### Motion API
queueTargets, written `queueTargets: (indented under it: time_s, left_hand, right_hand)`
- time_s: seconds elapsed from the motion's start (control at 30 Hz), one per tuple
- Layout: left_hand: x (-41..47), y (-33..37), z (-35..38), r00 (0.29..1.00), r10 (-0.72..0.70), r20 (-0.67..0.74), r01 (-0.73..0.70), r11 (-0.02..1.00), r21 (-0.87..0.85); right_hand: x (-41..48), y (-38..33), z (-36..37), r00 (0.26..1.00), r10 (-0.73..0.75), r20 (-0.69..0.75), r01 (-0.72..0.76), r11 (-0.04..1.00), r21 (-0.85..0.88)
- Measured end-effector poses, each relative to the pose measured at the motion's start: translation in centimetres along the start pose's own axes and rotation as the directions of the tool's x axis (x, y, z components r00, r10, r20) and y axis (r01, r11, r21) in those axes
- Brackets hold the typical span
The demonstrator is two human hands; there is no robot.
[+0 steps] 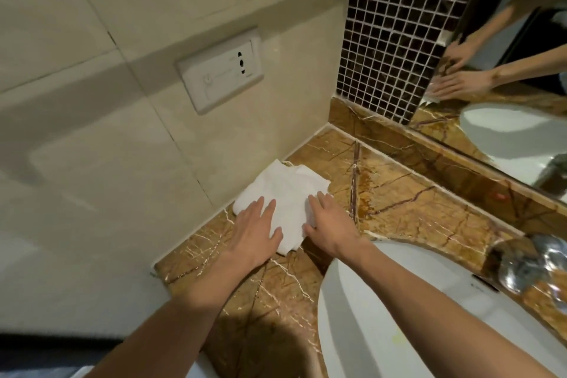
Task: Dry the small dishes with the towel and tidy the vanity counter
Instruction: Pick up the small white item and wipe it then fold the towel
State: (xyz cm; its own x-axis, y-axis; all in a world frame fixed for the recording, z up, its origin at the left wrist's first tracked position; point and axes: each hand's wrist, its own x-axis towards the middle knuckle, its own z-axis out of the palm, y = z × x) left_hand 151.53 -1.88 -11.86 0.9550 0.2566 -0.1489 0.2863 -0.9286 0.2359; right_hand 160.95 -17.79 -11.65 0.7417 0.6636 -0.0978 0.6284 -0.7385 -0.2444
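A white towel lies spread flat on the brown marble vanity counter, against the left wall. My left hand rests palm down on the towel's near left part, fingers apart. My right hand lies flat on the towel's near right edge, fingers pointing away from me. Neither hand grips the cloth. No small dishes are in view.
A white oval basin fills the lower right, with a chrome tap behind it. A mirror runs along the back and reflects both hands. A wall socket plate sits on the beige tiled wall, beside dark mosaic tiles.
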Motion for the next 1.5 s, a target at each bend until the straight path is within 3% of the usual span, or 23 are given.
queueTargets:
  time_s: [0.37, 0.53, 0.73, 0.87, 1.03, 1.23, 1.37, 1.5]
  left_hand:
    - [6.5, -2.7, -0.3, 1.000, 0.018, 0.021, -0.017, 0.999, -0.034]
    - [9.0, -2.7, 0.2, 0.998, -0.023, 0.050, 0.030, 0.989, -0.142]
    - [9.6, -2.1, 0.5, 0.999, -0.034, -0.026, 0.026, 0.964, -0.266]
    - [9.2, -1.5, 0.2, 1.000, 0.009, 0.023, 0.000, 0.923, -0.385]
    - [9.5, -1.4, -1.2, 0.976, 0.204, 0.080, -0.175, 0.946, -0.273]
    - [11.0, -1.3, -3.6, 0.845, 0.414, 0.337, -0.337, 0.903, -0.265]
    - [11.7, -0.6, -4.2, 0.797, 0.375, 0.474, -0.369, 0.923, -0.110]
    - [12.1, -0.7, -4.0, 0.817, 0.308, 0.487, -0.359, 0.933, 0.013]
  right_hand:
    - [5.3, -1.1, 0.4, 0.987, 0.163, -0.008, -0.162, 0.985, 0.055]
    - [7.9, -0.6, 0.6, 0.971, 0.236, 0.030, -0.238, 0.954, 0.181]
    - [7.1, 0.1, 0.5, 0.966, 0.247, 0.075, -0.255, 0.956, 0.145]
    - [5.6, 0.4, -0.4, 0.956, 0.232, 0.177, -0.259, 0.954, 0.148]
    - [4.8, 0.3, -0.5, 0.962, 0.216, 0.166, -0.246, 0.951, 0.187]
    - [4.7, 0.0, -0.3, 0.984, 0.135, 0.120, -0.176, 0.869, 0.462]
    - [4.8, -0.1, -0.1, 0.991, 0.105, 0.086, -0.135, 0.815, 0.563]
    - [5.0, -0.1, 0.0, 0.990, 0.126, 0.071, -0.143, 0.782, 0.607]
